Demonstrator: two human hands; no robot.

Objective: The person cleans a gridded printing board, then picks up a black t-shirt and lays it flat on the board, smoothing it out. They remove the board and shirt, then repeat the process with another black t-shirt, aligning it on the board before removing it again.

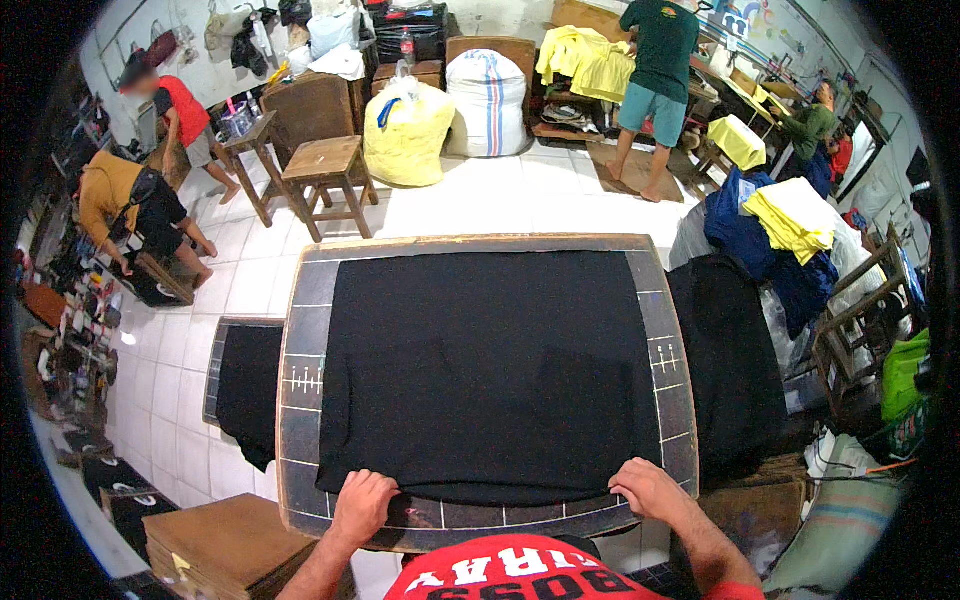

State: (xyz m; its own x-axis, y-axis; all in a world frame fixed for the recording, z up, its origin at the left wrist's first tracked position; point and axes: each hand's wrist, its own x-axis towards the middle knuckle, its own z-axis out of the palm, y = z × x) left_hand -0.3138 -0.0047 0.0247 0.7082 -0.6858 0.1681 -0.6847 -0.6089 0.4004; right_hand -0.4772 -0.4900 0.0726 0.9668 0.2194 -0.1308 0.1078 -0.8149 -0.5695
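Observation:
A wide piece of black cloth (490, 370) lies spread over a dark board (305, 400) with white ruled lines and a wooden rim. My left hand (364, 505) is closed on the cloth's near left corner. At the near right corner, my right hand (648, 490) pinches the cloth's edge. Between the two hands the near edge sags slightly toward me, leaving a strip of ruled board showing. Faint rectangular shapes appear within the cloth; whether they are folds or layers I cannot tell.
More black cloth (725, 370) hangs beyond the board's right side; another black piece (250, 385) lies lower at left. Brown boards (225, 540) are stacked near left. A wooden stool (325, 165) and filled sacks (408, 135) stand beyond. Several people work around the room.

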